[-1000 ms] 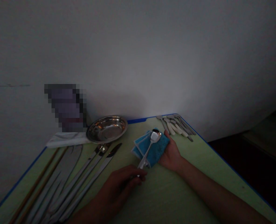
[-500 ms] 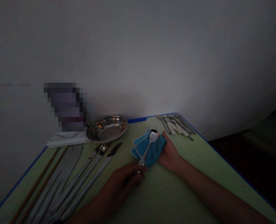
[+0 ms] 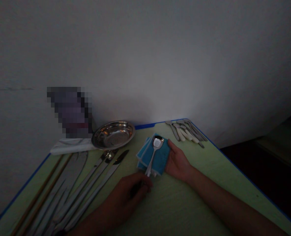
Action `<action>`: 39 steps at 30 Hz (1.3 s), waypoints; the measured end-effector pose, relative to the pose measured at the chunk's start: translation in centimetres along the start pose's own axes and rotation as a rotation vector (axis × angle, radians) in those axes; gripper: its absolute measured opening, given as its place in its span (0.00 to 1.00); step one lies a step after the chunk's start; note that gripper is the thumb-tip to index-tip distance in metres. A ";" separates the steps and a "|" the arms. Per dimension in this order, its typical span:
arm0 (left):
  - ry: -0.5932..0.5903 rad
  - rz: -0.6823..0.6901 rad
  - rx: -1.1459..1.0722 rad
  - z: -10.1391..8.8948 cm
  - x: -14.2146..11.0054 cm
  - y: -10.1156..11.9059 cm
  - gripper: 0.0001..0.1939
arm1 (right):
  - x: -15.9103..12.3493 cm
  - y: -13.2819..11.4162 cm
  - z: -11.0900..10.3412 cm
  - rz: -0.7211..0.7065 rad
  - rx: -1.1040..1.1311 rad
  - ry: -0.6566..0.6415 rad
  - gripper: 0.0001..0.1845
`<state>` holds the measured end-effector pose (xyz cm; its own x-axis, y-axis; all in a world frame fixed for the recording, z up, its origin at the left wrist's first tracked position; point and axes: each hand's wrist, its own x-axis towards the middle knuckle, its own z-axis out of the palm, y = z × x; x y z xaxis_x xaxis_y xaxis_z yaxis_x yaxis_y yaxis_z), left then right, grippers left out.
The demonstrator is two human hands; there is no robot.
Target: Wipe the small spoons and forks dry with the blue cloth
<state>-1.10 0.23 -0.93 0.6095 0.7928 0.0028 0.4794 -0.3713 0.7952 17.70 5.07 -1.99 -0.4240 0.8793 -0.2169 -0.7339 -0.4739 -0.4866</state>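
Note:
My left hand (image 3: 137,188) is closed round the handle end of a shiny metal spoon (image 3: 157,142), whose bowl points away from me and faces up. Behind the spoon is a folded blue cloth (image 3: 161,157) with pale edges. My right hand (image 3: 177,162) holds this cloth from its right side, with the thumb along the edge and the other fingers hidden beneath. The spoon lies over the cloth; whether the bowl touches it I cannot tell.
A round steel bowl (image 3: 113,135) stands at the back left beside a white cloth (image 3: 70,146). Table knives (image 3: 96,190) and wooden chopsticks (image 3: 43,193) lie on the left. Several pieces of cutlery (image 3: 186,132) lie at the back right. The green table (image 3: 234,196) meets a wall behind.
The cloth and the spoon's bowl have shifted slightly left, and the cloth now lies flatter behind the spoon. My right hand's fingers have moved a little left with it.

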 end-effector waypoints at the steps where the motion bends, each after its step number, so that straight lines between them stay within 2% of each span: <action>1: -0.032 0.009 0.010 0.0 -0.2 0.0 0.07 | 0.0 0.0 0.0 -0.001 -0.002 0.008 0.24; 3: -0.067 0.029 0.022 0.0 -0.5 0.0 0.07 | 0.0 -0.1 -0.1 -0.013 -0.005 0.017 0.26; 8: -0.058 0.040 0.047 -0.2 -0.8 0.3 0.07 | 0.0 -0.2 -0.6 -0.022 -0.018 -0.035 0.30; 14: -0.176 0.101 0.007 -0.6 -0.5 1.0 0.07 | -0.2 -0.4 -0.2 0.012 -0.017 -0.031 0.33; 22: -0.052 -0.029 -0.109 0.0 -0.2 0.1 0.13 | -0.4 -0.3 0.1 0.062 -0.022 -0.020 0.31; 27: -0.017 -0.066 -0.141 0.3 -0.2 -0.2 0.13 | -0.3 -0.2 -0.2 0.058 -0.023 -0.030 0.30; 32: 0.007 -0.058 -0.278 0.6 0.0 -0.3 0.13 | -0.3 -0.2 -0.2 0.054 -0.015 -0.051 0.29; 39: -0.011 -0.124 -0.160 0.6 0.2 0.0 0.11 | -0.3 -0.3 -0.2 0.078 -0.019 -0.051 0.30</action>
<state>-0.53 0.11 -1.31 0.5591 0.8222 -0.1069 0.4449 -0.1888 0.8754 18.11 4.93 -1.93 -0.5059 0.8362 -0.2117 -0.6879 -0.5391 -0.4859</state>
